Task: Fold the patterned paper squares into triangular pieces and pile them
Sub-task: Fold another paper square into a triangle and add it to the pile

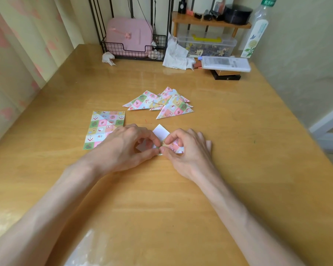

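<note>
Pinching one half-folded paper square (161,132) mid-counter (229,135) between left grip (125,144) and right grip (188,150); beyond, one triangle pile (161,104), pieces overlapping, uncountable; toward the left edge, one flat stack (102,127).

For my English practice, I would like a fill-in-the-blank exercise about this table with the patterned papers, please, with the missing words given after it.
The left hand and the right hand pinch one paper square whose plain side is ____.
Each folded piece in the pile has the shape of a ____.
The unfolded sheets lie on the ____ side of the hands.
The case in the wire basket is ____.
Missing words: white; triangle; left; pink.
</note>
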`<move>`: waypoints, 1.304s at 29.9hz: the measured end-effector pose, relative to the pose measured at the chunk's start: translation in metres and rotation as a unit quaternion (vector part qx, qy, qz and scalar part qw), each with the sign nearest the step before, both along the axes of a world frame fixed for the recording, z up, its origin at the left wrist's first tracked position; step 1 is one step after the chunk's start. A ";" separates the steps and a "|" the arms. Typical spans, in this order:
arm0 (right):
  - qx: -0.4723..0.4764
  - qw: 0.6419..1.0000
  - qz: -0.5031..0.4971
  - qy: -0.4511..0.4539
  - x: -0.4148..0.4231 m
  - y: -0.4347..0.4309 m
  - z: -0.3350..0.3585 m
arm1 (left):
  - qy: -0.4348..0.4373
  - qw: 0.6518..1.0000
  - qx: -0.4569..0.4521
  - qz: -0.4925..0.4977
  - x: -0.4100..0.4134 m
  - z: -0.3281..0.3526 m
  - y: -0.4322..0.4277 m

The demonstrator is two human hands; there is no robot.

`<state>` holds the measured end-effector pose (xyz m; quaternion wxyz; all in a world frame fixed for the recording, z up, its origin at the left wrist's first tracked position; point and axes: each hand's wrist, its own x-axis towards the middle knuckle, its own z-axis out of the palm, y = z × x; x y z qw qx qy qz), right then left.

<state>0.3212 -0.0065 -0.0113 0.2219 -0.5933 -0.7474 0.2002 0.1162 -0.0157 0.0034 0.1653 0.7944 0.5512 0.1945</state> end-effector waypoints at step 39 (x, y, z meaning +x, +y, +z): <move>-0.035 0.998 -0.049 -0.022 0.063 0.025 0.014 | -0.039 0.995 0.072 0.057 0.016 -0.012 -0.002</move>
